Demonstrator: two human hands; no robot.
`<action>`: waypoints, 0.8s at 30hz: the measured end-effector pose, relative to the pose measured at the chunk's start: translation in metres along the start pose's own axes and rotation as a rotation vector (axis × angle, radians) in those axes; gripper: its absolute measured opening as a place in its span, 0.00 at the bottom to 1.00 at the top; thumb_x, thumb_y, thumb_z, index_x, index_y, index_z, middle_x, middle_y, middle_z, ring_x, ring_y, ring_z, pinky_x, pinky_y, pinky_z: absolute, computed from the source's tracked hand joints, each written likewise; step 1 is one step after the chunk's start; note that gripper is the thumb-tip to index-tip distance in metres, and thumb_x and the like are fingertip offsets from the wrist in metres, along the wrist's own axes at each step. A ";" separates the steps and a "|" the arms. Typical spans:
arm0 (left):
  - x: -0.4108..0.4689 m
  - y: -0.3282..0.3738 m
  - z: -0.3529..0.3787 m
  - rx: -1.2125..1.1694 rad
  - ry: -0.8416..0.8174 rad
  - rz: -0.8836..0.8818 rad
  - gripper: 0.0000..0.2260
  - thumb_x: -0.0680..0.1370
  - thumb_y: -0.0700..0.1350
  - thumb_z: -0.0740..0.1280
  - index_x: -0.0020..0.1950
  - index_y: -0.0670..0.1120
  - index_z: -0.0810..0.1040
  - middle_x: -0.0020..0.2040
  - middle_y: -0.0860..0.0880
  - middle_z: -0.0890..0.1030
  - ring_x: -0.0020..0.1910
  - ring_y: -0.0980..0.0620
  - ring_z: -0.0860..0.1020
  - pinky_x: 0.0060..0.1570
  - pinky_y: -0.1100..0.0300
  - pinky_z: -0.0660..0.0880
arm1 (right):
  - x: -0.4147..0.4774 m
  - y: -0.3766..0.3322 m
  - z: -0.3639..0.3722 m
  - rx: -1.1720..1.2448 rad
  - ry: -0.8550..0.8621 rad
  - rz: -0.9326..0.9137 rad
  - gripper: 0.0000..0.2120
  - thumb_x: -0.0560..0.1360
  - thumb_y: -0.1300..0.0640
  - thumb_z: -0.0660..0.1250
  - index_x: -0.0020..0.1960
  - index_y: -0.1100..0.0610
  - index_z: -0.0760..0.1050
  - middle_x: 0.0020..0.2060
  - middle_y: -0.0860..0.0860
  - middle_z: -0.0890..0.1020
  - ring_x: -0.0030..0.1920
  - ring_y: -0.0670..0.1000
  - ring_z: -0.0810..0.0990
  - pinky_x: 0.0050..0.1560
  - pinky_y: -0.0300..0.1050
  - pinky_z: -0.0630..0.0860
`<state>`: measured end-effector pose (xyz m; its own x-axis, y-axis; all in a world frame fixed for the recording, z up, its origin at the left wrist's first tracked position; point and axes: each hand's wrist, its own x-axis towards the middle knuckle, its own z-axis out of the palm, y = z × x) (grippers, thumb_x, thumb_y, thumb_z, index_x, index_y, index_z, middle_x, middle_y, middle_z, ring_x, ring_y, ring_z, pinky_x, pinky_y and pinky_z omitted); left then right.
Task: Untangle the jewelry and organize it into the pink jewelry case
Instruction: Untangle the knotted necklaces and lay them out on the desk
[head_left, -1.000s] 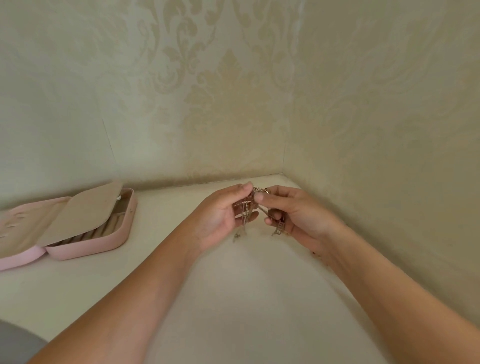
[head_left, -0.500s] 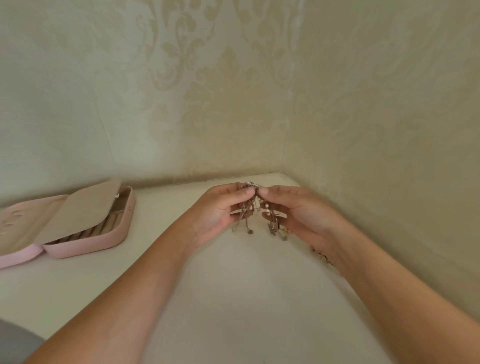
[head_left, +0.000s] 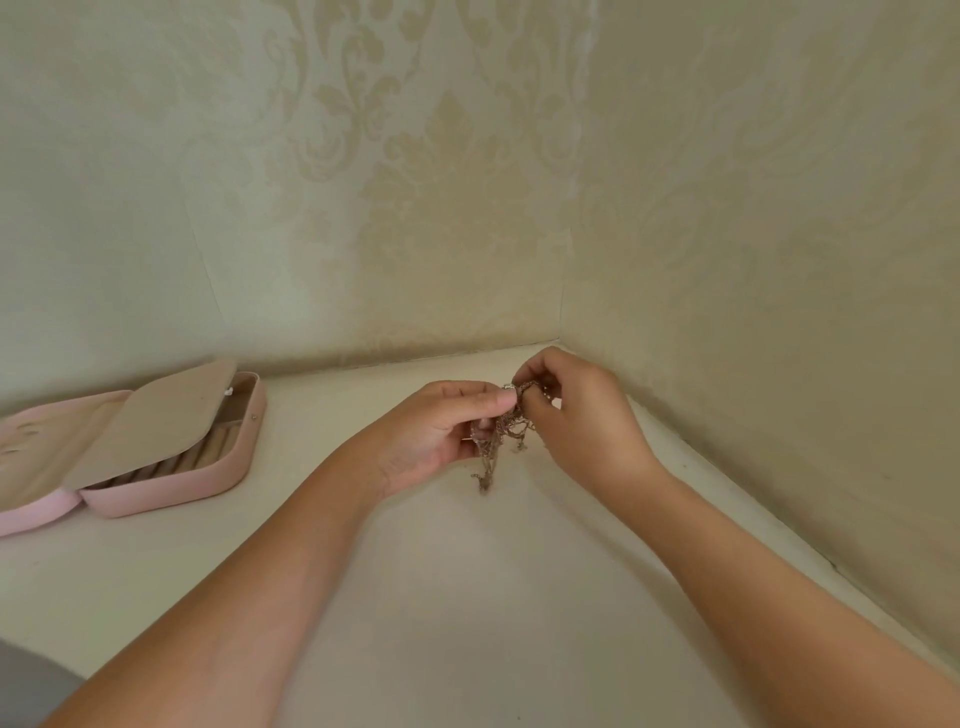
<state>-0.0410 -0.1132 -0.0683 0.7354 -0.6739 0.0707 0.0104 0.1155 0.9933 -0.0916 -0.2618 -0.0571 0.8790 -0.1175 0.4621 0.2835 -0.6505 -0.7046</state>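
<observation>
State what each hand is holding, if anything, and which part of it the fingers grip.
Both hold one tangled clump of chains. The left hand pinches its upper part; the right hand pinches the very top, loose ends dangling below.

walls (head_left: 467, 182): cream damask wallpaper, two meeting in a corner | surface (head_left: 441, 597): plain off-white | light: soft, even

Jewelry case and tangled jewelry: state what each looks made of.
Jewelry case: probably faux leather or plastic, smooth matte pink shell, beige fabric-like lining. Tangled jewelry: likely metal, thin bronze-toned chain strands with small glints; too blurred for more.
</observation>
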 end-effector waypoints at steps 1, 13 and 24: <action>0.000 0.000 0.001 -0.002 0.009 0.015 0.07 0.73 0.44 0.70 0.40 0.42 0.75 0.31 0.53 0.73 0.32 0.56 0.71 0.37 0.65 0.73 | 0.001 0.002 0.001 -0.007 0.011 0.001 0.07 0.76 0.64 0.61 0.45 0.56 0.76 0.35 0.44 0.78 0.35 0.43 0.76 0.35 0.36 0.70; 0.005 -0.002 -0.001 -0.085 0.140 0.112 0.05 0.73 0.45 0.68 0.42 0.44 0.76 0.42 0.48 0.80 0.41 0.53 0.77 0.46 0.59 0.73 | 0.004 0.008 -0.005 0.028 -0.020 0.083 0.09 0.77 0.59 0.65 0.42 0.60 0.81 0.33 0.53 0.82 0.35 0.53 0.79 0.37 0.46 0.73; 0.003 0.004 0.006 -0.252 0.245 0.013 0.06 0.78 0.40 0.62 0.40 0.45 0.72 0.31 0.52 0.72 0.22 0.59 0.62 0.24 0.67 0.64 | 0.008 0.009 -0.013 0.120 -0.136 0.176 0.10 0.78 0.62 0.64 0.41 0.51 0.77 0.31 0.48 0.82 0.29 0.42 0.79 0.36 0.38 0.75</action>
<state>-0.0424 -0.1194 -0.0631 0.8771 -0.4794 0.0288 0.1442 0.3201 0.9363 -0.0871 -0.2780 -0.0532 0.9599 -0.1137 0.2562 0.1584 -0.5341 -0.8304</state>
